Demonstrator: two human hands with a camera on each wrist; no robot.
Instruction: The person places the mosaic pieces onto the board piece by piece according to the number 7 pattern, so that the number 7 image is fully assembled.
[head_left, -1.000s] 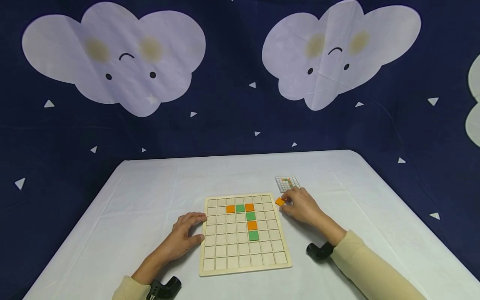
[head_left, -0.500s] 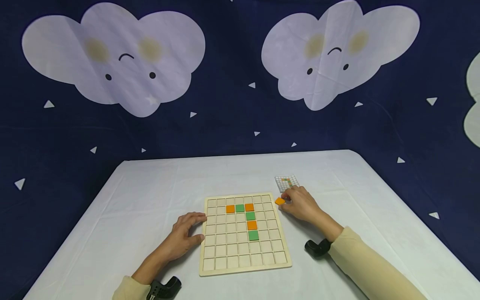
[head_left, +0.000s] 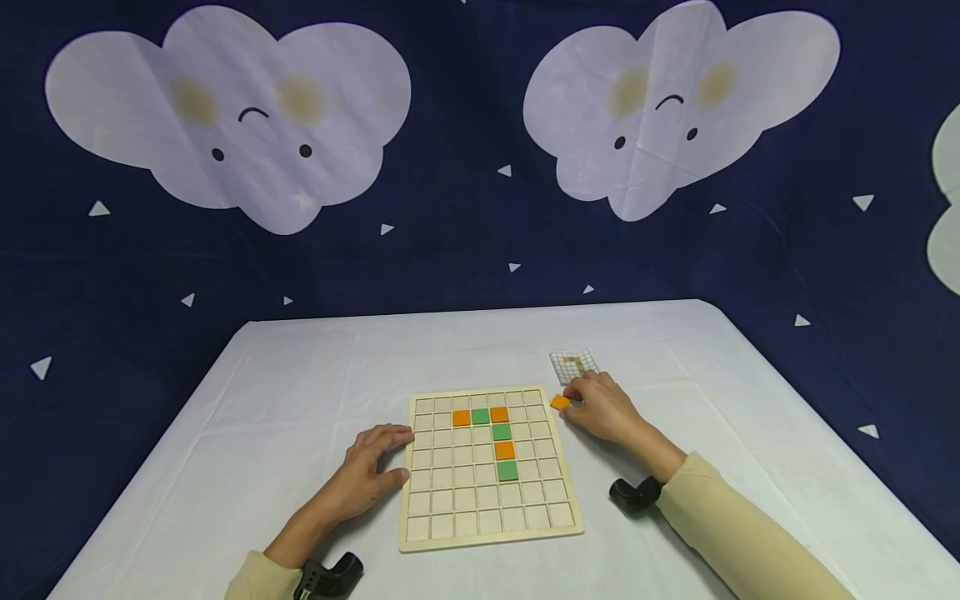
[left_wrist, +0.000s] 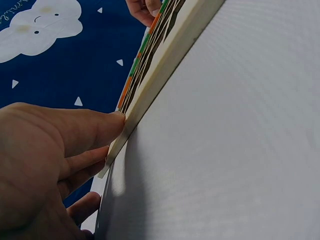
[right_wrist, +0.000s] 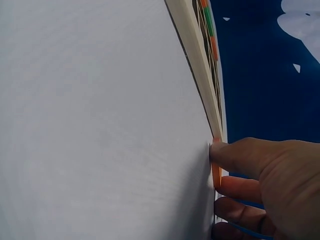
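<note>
A square wooden grid board (head_left: 453, 479) lies on the white table, with orange and green tiles (head_left: 480, 416) set in its cells: a short row, then a column running toward the near side. At the board's left edge rests my left hand (head_left: 366, 471), its fingertips and thumb touching the rim; the left wrist view shows the thumb (left_wrist: 97, 131) against the side. Beyond the board's upper right corner, my right hand (head_left: 606, 410) pinches an orange tile (head_left: 559, 402) between thumb and fingers. In the right wrist view, that orange tile (right_wrist: 216, 172) stands out past the thumb tip, low over the cloth.
A small pattern card (head_left: 573, 367) showing a grid with coloured squares lies behind my right hand, partly covered by it. The white tablecloth (head_left: 315, 375) spreads around the board. A dark blue curtain (head_left: 450, 275) with clouds hangs behind the table.
The right wrist and sleeve have shifted slightly to the left, while the right fingers stay at the orange tile. The left hand and the board have not moved.
</note>
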